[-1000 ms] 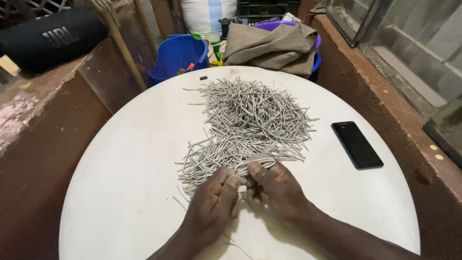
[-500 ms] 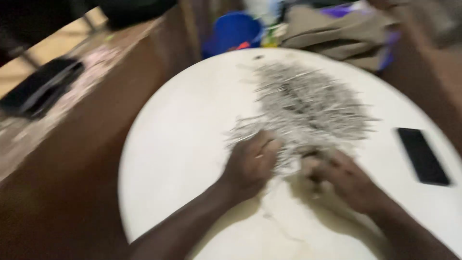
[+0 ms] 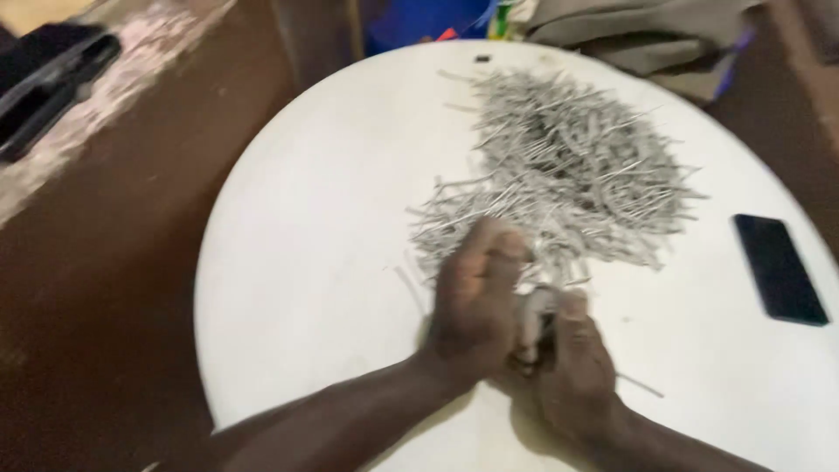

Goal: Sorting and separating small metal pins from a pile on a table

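Together, the left hand and right hand close round a small bundle of grey sticks, likely squaring it. Sticks pile lies above, phone right (blurred) on the white surface

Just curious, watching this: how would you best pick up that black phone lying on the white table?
Probably by its two long edges, coming from straight above. The phone lies flat on the round white table, apart from the pile of grey sticks, so both long edges look free for a pinch.
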